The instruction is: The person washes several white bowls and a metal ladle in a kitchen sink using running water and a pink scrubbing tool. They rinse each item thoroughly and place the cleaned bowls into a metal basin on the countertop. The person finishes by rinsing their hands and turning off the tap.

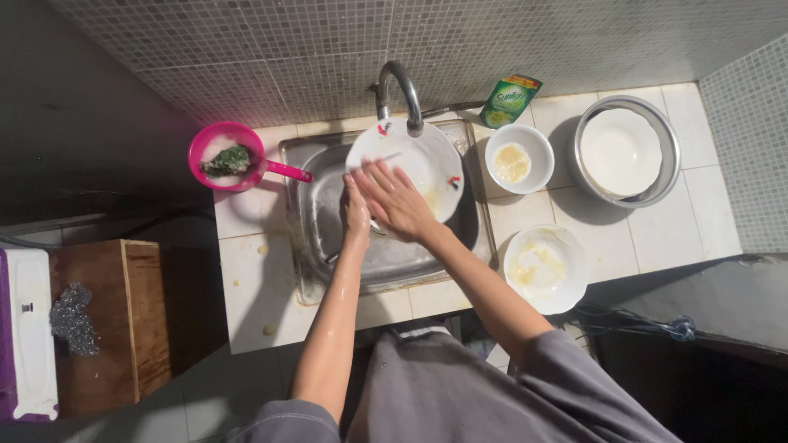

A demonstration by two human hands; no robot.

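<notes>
Head view: white plate (419, 160) with small red motifs sits tilted over the steel sink (386, 258), directly under the curved tap (402, 94).

Right hand (398, 201) lies flat on the plate face, fingers spread and released, not gripping.

Left hand (355, 212) is at the plate's 8 o'clock edge, fingers curled; can't tell whether they clamp the rim.

Judgement: glazed ceramic, stiff, moderately heavy, wet and likely slippery, chips if dropped on steel. Best hold is the rim, thumb on top, fingers beneath.

Around the sink on the tiled desk:
- 10 o'clock: pink scoop (226, 156) holding a green scourer
- 2 o'clock: small white bowl (519, 158), green sachet (509, 100)
- 3 o'clock: steel basin (628, 152)
- 4 o'clock: soiled white bowl (546, 269)
</notes>
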